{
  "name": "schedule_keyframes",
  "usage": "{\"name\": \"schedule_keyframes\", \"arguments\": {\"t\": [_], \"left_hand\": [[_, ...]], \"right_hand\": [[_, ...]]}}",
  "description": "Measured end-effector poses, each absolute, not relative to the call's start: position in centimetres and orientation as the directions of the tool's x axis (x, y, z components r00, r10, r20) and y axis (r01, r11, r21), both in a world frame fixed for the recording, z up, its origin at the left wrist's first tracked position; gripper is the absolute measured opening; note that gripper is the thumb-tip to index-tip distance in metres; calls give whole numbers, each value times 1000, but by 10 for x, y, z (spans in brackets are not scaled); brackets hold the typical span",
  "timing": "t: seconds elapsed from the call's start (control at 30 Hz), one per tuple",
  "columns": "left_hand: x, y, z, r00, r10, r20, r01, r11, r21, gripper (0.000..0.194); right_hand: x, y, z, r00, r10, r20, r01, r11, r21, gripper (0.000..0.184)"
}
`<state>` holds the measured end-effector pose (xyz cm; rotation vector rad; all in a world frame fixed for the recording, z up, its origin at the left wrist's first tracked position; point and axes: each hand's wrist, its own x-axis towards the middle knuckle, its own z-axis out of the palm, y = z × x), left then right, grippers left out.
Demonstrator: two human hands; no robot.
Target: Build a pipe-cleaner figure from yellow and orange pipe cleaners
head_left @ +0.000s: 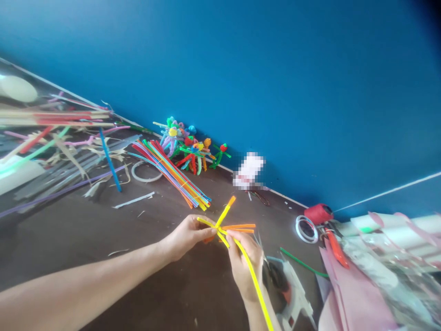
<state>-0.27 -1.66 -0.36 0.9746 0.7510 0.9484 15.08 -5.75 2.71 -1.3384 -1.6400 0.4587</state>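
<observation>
Right now, a crossed bunch of yellow and orange pipe cleaners (220,228) is being held over the dark tabletop (103,271), between both hands. Its crossing is being pinched by the left hand (186,237), with the fingers pressed together on the strands. A long yellow pipe cleaner (254,276) from that bunch is being gripped by the right hand (243,264), its fingers (234,241) being curled closely around it, just beside the crossing. Farther up the table, a loose pile of pipe cleaners (168,172) and finished pipe-cleaner figures (188,147) are being kept against the blue wall (275,92), while a white hot glue gun (292,294) is being left just beside the right hand.
</observation>
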Motion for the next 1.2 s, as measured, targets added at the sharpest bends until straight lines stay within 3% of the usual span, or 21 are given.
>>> {"name": "schedule_keyframes", "arguments": {"t": [0.2, 0.43, 0.8, 0.97, 1.2], "left_hand": [[-3, -18, -1, 409, 909, -80, -210, 179, 961, 27], [-2, -21, 1, 386, 905, -178, -115, 239, 964, 28], [1, -20, -1, 334, 927, -170, -189, 243, 952, 27], [-1, -16, -5, 390, 908, -150, -321, 287, 903, 24], [-1, -13, -7, 448, 888, -106, -350, 283, 893, 21]], "right_hand": [[154, -58, 26, 75, 923, 378, 625, 252, -739, 12], [158, -55, 21, 84, 950, 302, 618, 188, -764, 14], [148, -56, 21, 60, 969, 239, 531, 172, -829, 20], [148, -51, 21, 105, 992, 75, 379, 29, -925, 19], [147, -47, 1, 67, 993, -93, 39, -96, -995, 21]]}}
